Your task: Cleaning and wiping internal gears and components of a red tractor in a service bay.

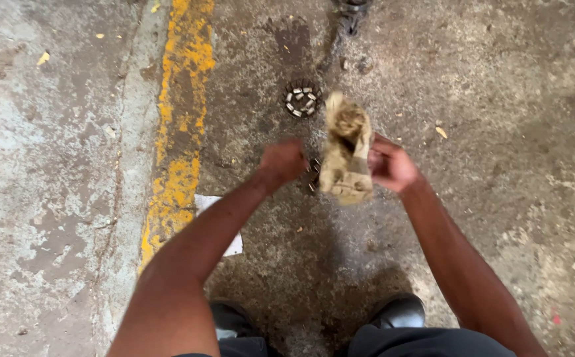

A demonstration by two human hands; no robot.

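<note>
My right hand grips a dirty tan rag that hangs crumpled in front of me. My left hand is closed just left of the rag, over a small dark metal part that is mostly hidden behind the hand and the cloth. On the stained concrete floor beyond my hands lies a round bearing ring with several small shiny rollers inside it.
A worn yellow painted line runs along the floor at the left. A white scrap of paper lies under my left forearm. My two dark shoes show at the bottom. A dark object sits at the top edge.
</note>
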